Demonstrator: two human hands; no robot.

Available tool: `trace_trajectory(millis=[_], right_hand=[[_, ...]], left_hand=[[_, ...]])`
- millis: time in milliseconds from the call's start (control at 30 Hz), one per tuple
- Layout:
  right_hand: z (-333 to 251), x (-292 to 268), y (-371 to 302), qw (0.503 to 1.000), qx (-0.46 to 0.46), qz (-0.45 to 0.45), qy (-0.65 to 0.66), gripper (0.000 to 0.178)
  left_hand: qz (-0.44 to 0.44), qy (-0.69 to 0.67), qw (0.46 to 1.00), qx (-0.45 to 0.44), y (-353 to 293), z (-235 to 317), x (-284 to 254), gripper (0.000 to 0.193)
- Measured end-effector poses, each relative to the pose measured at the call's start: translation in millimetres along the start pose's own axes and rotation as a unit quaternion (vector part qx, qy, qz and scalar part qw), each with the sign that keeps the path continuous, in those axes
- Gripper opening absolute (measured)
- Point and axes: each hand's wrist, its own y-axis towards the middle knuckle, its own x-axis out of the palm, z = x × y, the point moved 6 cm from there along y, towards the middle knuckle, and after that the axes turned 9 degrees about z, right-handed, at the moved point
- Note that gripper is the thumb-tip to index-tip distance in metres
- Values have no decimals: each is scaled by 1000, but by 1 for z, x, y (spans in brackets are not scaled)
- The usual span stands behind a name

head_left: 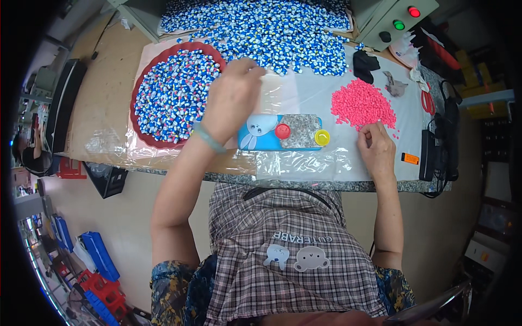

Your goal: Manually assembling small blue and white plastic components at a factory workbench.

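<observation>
My left hand (232,98) reaches forward over the table, fingertips at the near edge of a big heap of small blue-and-white parts (272,30); whether it grips any of them is hidden. My right hand (375,148) rests with curled fingers at the near edge of a pile of small pink parts (363,103), seemingly pinching some. Between the hands lies a blue tray with a rabbit picture (261,136), carrying a red cap (282,131), a yellow cap (322,137) and a grey speckled pad (300,127).
A dark red round tray (142,81) full of blue-and-white parts sits at the left. Clear plastic sheet (304,160) covers the tabletop. A grey control box with red and green buttons (399,19), black cloth (365,64), scissors (427,100) and a black power strip (426,155) stand at right.
</observation>
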Motion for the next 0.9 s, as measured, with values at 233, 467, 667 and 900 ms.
trace_trajectory(millis=[233, 467, 667, 900], right_hand=[[0, 0, -5, 969, 124, -33, 210, 5], [2, 12, -15, 902, 199, -93, 372, 4], [-16, 16, -19, 831, 260, -149, 470, 3], [-39, 13, -28, 773, 248, -193, 551, 4]], left_hand=[[-101, -12, 988, 120, 22, -1, 81, 18], [-171, 17, 975, 139, 19, 5, 99, 11], [-204, 15, 973, 110, 15, 6, 95, 14], [-165, 18, 986, 32, 18, 7, 58, 12]])
